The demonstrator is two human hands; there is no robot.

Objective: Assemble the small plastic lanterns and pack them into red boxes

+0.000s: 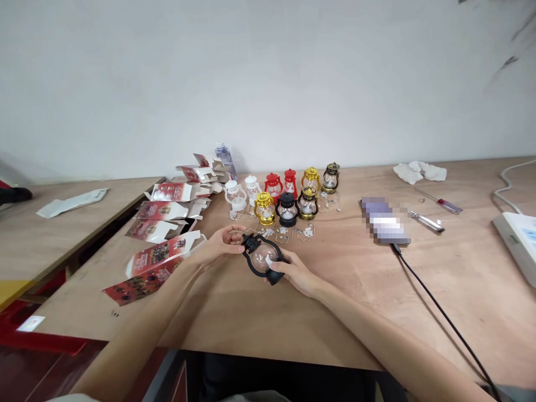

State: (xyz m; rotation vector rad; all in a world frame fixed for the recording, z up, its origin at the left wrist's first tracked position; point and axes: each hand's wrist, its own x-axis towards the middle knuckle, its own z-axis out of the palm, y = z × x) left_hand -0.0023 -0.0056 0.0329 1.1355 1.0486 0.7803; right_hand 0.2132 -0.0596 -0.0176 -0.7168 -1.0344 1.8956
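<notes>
A small black lantern (264,257) with a clear round globe is tilted over the near part of the table, its cap toward the left and its base toward the lower right. My right hand (296,273) is wrapped around the base, thumb against the globe. At the cap end, my left hand (224,244) has its fingers closed around the top; a thin wire seems to run there, too fine to make out fully. Just beyond stand several small lanterns, among them a black one (287,210), a gold one (265,209), a red one (273,186) and a white one (235,196).
Opened red printed boxes (157,257) lie along the left. Wire pieces and small silvery bits (307,230) lie before the lanterns. Rightward are a phone (383,220) on a black cable, a utility knife (427,222), a screwdriver (448,205) and crumpled tissue (419,172). A bottle (225,159) stands behind.
</notes>
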